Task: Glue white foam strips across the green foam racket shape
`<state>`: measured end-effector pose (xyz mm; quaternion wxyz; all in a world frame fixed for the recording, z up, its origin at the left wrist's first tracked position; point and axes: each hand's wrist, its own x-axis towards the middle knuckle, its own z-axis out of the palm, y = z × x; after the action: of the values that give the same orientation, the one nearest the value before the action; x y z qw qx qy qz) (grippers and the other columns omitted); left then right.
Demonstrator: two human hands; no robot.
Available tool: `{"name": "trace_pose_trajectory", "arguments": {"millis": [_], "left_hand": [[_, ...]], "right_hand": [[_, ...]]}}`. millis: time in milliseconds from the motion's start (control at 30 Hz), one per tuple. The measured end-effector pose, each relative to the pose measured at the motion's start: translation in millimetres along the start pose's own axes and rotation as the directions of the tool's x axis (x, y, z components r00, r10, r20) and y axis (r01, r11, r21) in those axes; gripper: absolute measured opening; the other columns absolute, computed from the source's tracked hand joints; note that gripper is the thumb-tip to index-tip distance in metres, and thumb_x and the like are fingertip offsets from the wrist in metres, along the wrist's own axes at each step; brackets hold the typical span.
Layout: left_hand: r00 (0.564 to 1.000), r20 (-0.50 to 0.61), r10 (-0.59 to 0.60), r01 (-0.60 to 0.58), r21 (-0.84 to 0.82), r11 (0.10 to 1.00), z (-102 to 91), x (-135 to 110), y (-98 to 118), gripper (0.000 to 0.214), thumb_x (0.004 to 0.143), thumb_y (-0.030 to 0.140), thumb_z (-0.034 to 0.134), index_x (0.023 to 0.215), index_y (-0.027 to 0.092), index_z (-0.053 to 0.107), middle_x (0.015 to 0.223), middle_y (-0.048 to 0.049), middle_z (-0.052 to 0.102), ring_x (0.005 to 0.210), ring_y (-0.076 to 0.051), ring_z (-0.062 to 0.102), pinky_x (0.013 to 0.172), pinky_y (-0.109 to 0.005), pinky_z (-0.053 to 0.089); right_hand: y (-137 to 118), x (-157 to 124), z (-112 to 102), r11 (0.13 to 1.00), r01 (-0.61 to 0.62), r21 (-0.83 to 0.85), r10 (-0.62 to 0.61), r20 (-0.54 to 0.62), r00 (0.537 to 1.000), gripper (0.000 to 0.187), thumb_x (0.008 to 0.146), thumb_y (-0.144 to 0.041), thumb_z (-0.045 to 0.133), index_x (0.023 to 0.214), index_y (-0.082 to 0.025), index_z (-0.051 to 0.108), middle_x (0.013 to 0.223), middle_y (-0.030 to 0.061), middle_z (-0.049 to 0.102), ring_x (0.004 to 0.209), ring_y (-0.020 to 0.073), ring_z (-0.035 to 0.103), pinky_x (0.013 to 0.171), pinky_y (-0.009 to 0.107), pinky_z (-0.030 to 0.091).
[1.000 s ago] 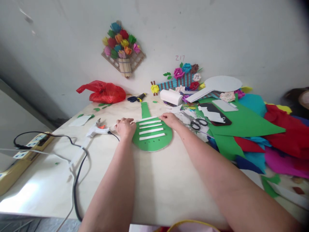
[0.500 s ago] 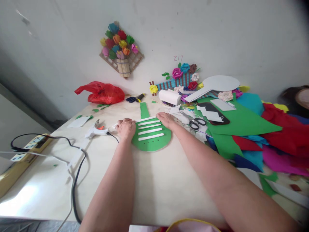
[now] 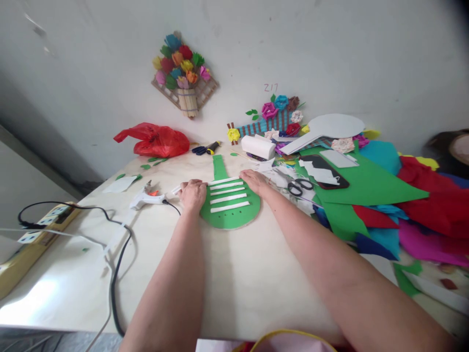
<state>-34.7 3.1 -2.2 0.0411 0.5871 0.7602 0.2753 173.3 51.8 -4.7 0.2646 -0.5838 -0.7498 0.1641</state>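
A green paddle-shaped board [image 3: 234, 222] lies flat on the table, its narrow handle pointing away from me. Several white paper strips [image 3: 229, 198] cross its round part in rows, with a few small dark dots below them. The farthest strip [image 3: 223, 181] runs between my hands. My left hand [image 3: 193, 195] is closed over this strip's left end at the board's edge, and white paper shows past the fingers. On the opposite side, my right hand [image 3: 255, 183] lies with fingers stretched out at the strip's right end, resting on the board's edge.
Left of the board lie a white glue gun [image 3: 147, 198] and a power strip [image 3: 40, 234] with cables. Black-handled scissors [image 3: 300, 187], paper scraps, a phone [image 3: 331, 181] and coloured sheets [image 3: 373, 181] fill the right. A red bag [image 3: 161, 141] and pliers-like tool [image 3: 205, 148] sit behind.
Both hands stay at the two ends of the farthest strip, with only a very slight shift to the right. The board and strips look the same.
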Motion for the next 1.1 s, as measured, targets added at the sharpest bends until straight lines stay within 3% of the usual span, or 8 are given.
{"name": "trace_pose_trajectory", "arguments": {"millis": [167, 500, 767, 1000, 1100], "left_hand": [[0.999, 0.022, -0.032, 0.032, -0.004, 0.999, 0.3, 1.4, 0.5, 0.033, 0.078, 0.031, 0.038, 0.093, 0.028, 0.068, 0.118, -0.0009, 0.057, 0.114, -0.027, 0.037, 0.093, -0.043, 0.026], [0.999, 0.01, 0.039, -0.039, 0.075, 0.996, 1.0, -0.1, -1.7, 0.034, 0.08, 0.03, 0.036, 0.092, 0.029, 0.068, 0.116, -0.0012, 0.058, 0.112, -0.027, 0.038, 0.09, -0.042, 0.028], [0.999, 0.005, 0.039, -0.039, 0.048, 0.998, -0.4, -1.4, 0.0, 0.036, 0.079, 0.029, 0.035, 0.092, 0.027, 0.069, 0.114, -0.0007, 0.059, 0.111, -0.027, 0.038, 0.089, -0.043, 0.028], [0.984, -0.175, 0.016, -0.02, -0.022, 1.0, -2.1, -0.5, -3.0, 0.035, 0.076, 0.028, 0.038, 0.093, 0.027, 0.068, 0.107, -0.0005, 0.062, 0.105, -0.025, 0.043, 0.09, -0.039, 0.029], [0.98, -0.199, -0.012, 0.008, -0.02, 1.0, -3.1, 0.0, -1.8, 0.034, 0.073, 0.028, 0.042, 0.094, 0.026, 0.068, 0.101, -0.0012, 0.065, 0.102, -0.024, 0.046, 0.09, -0.037, 0.03]], "right_hand": [[-2.0, -0.5, -0.6, 1.0, 0.001, -0.029, -0.001, 0.008, 1.0, 0.037, 0.088, -0.039, 0.034, 0.103, -0.02, 0.062, 0.112, 0.0053, 0.061, 0.101, 0.0174, 0.054, 0.085, 0.025, 0.035], [-3.8, -3.1, -2.8, 0.999, 0.019, -0.042, -0.018, 0.011, 1.0, 0.037, 0.088, -0.037, 0.033, 0.095, -0.02, 0.065, 0.108, 0.0052, 0.063, 0.099, 0.0162, 0.054, 0.083, 0.024, 0.035], [2.0, -0.6, 0.8, 0.999, 0.037, -0.029, -0.038, -0.034, 0.999, 0.037, 0.087, -0.036, 0.034, 0.089, -0.02, 0.067, 0.101, 0.0045, 0.065, 0.097, 0.0165, 0.055, 0.082, 0.024, 0.036], [6.4, 2.7, -1.7, 1.0, -0.028, 0.001, 0.027, -0.196, 0.98, 0.03, 0.082, -0.034, 0.042, 0.09, -0.022, 0.068, 0.1, 0.0032, 0.066, 0.092, 0.0174, 0.056, 0.081, 0.027, 0.039], [9.3, 4.1, -5.0, 0.998, -0.044, 0.055, 0.055, -0.236, 0.97, 0.025, 0.076, -0.033, 0.05, 0.089, -0.023, 0.069, 0.094, 0.001, 0.068, 0.084, 0.0163, 0.059, 0.078, 0.026, 0.041]]}}
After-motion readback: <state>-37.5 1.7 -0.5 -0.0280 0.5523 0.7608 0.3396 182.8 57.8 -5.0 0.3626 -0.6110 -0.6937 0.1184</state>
